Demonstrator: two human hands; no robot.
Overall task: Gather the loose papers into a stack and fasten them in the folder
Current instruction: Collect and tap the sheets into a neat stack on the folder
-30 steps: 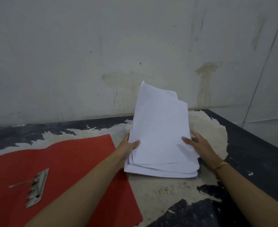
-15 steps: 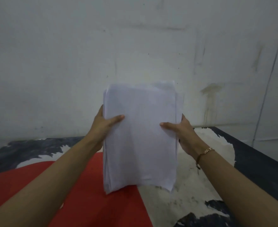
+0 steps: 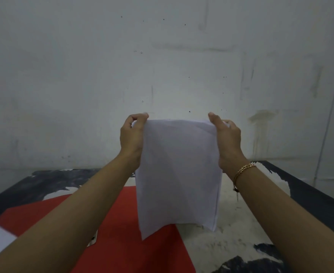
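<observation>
Papers (image 3: pixel 178 170) are gathered into one white stack and held upright, broad face toward the camera, at the middle of the view. The stack is gripped at its upper corners by both hands. The left hand (image 3: pixel 131 138) is curled round the upper left edge, the fingertips pinching the top corner. The right hand (image 3: pixel 228 142) is clamped on the upper right edge, thumb raised in front and fingers behind the sheets. The lower edge of the stack is bowed; its left corner hangs in front of the red folder (image 3: pixel 126 247), its right corner in front of the pale worn patch of the worktop (image 3: pixel 237 245). Contact between stack and worktop cannot be determined. The folder is laid flat and open on the worktop, partly covered by the left forearm. A gold bracelet (image 3: pixel 244 170) is worn on the right wrist. A stained pale wall (image 3: pixel 162 56) stands behind.
</observation>
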